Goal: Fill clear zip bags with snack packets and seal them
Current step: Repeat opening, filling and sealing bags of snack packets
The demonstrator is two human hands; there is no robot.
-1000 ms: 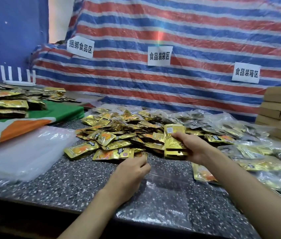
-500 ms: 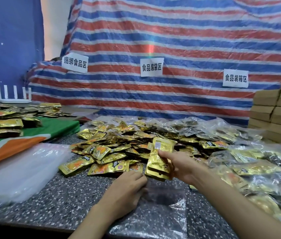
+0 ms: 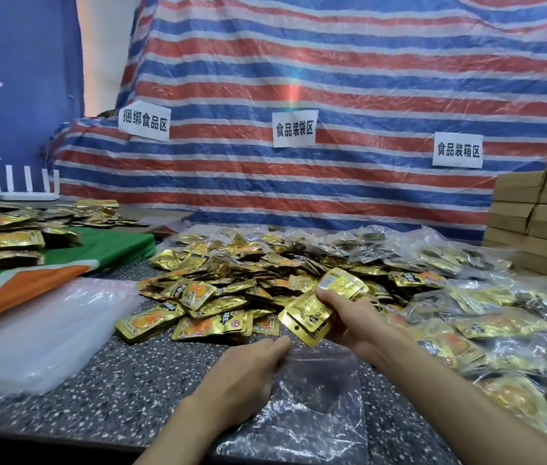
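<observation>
Grips a stack of packets [image 3: 309,317] in the right hand [image 3: 349,318], lower corner just over the far mouth of the clear bag [image 3: 322,391] lying flat on the table [image 3: 131,380], long axis toward the body, with the left hand [image 3: 245,374] on its left edge, pinching or not unclear.

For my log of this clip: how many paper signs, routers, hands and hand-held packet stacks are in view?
Paper signs: 3
White router: 1
Hands: 2 (left hand, right hand)
Packet stack: 1
Total: 7

Striped tarp [image 3: 366,78] behind with three paper signs [image 3: 294,128]; white router [image 3: 25,195] left; cardboard boxes [image 3: 534,226] right
</observation>
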